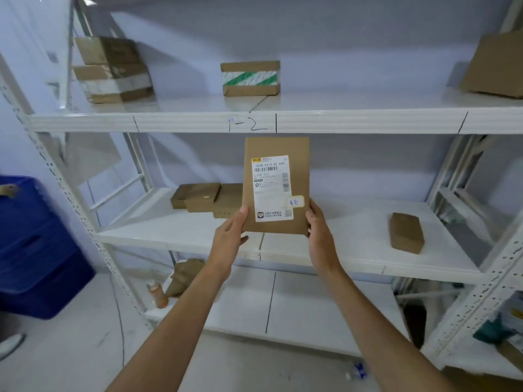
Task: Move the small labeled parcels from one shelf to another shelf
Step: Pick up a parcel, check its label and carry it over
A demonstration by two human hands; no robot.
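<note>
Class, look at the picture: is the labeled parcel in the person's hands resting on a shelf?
No. Both the left hand and right hand hold the parcel upright in the air, in front of the shelves.

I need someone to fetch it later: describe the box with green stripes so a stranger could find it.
On the white metal rack, look at the upper shelf marked "1-2". Near its middle stands a small brown cardboard box. Unlike the plain brown boxes around it, it alone has white tape with green diagonal stripes.

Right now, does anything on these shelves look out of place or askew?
Yes. On the bottom white shelf an orange bottle stands beside a crumpled brown paper package, unlike the boxed parcels above. The plain brown box on the middle shelf sits skewed.
</note>
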